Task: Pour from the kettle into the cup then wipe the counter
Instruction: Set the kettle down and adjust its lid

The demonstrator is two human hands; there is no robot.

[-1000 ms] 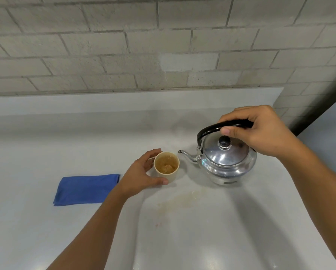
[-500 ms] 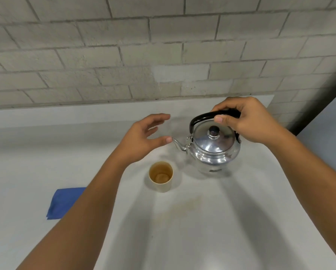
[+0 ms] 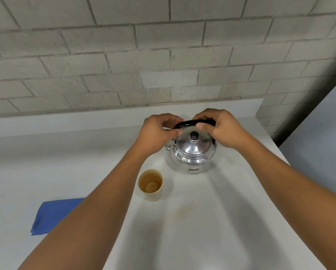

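Note:
A shiny metal kettle [image 3: 192, 152] with a black handle and a knobbed lid stands on the white counter [image 3: 221, 221]. My right hand [image 3: 219, 127] is closed around the right part of the handle. My left hand [image 3: 157, 133] grips the handle's left end and hides the spout. A beige cup [image 3: 151, 184] stands free just in front and to the left of the kettle, with a brownish inside. A folded blue cloth [image 3: 52, 217] lies at the left, partly hidden by my left forearm.
A pale brick wall [image 3: 163, 55] rises behind a raised ledge at the back of the counter. A faint brownish stain [image 3: 182, 211] marks the counter in front of the cup. The counter ends at the right, beside a grey floor.
My left hand let go of the cup, rose and moved right onto the kettle handle. The right hand has kept its hold on the handle. The camera has shifted.

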